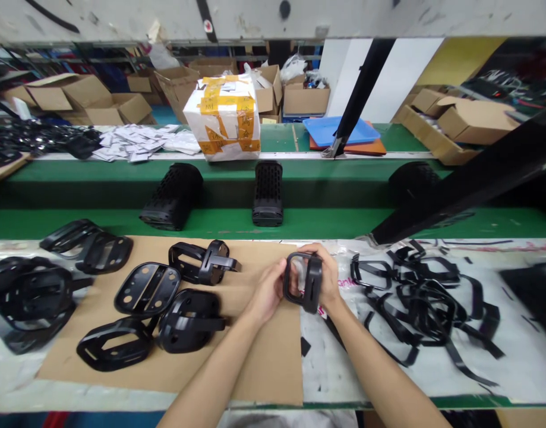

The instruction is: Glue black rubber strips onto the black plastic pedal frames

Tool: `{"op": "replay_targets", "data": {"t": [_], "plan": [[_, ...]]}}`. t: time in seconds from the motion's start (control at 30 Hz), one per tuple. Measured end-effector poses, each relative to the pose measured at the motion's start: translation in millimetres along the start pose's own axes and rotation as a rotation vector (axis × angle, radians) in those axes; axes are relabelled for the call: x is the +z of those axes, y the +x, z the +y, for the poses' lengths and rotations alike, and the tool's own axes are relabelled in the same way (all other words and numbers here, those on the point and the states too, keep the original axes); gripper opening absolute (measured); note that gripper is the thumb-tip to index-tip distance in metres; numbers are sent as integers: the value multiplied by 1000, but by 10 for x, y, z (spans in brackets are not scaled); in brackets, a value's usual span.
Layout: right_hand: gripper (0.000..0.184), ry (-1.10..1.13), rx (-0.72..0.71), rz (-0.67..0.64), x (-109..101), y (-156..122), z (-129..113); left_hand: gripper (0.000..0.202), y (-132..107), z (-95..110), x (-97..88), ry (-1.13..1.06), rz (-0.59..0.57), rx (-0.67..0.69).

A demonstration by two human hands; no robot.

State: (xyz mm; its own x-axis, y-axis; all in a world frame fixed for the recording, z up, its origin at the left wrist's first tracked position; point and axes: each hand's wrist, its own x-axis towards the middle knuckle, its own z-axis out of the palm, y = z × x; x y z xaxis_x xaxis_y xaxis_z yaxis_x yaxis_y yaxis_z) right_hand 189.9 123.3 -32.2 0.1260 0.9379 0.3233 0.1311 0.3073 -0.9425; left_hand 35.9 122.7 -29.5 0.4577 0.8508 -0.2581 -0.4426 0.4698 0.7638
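Between my two hands, above the right edge of a cardboard sheet (273, 362), is a black plastic frame (316, 284) with a rounded rectangular opening. My left hand (269, 290) has its fingers closed on the frame's left side. Around the right side wraps my right hand (328, 274), its fingers partly hidden behind the part. Left of my hands, several similar black plastic parts (148, 288) lie on the cardboard, some with straps sticking out. To the right is a loose heap of thin black strips and frames (433, 309) on the white surface.
Black perforated housings (268, 193) stand on the green conveyor (228, 223) beyond the bench. A slanted black post (469, 172) rises on the right. More black parts (30, 297) are piled at the left. Behind are a taped white box (223, 119), a blue tray (339, 131) and open cartons.
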Motion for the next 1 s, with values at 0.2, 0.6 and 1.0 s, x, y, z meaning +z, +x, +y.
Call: {"op": "replay_targets", "data": {"t": [0.2, 0.6, 1.0], "plan": [[27, -215, -395, 122, -132, 56, -112, 32, -72, -15, -43, 1017, 192, 353], [24, -279, -581, 57, -96, 56, -363, 39, -58, 122, -40, 1407, 32, 209], [40, -405, -280, -89, -390, -36, -821, 36, 30, 85, -179, 1033, 107, 416]]}}
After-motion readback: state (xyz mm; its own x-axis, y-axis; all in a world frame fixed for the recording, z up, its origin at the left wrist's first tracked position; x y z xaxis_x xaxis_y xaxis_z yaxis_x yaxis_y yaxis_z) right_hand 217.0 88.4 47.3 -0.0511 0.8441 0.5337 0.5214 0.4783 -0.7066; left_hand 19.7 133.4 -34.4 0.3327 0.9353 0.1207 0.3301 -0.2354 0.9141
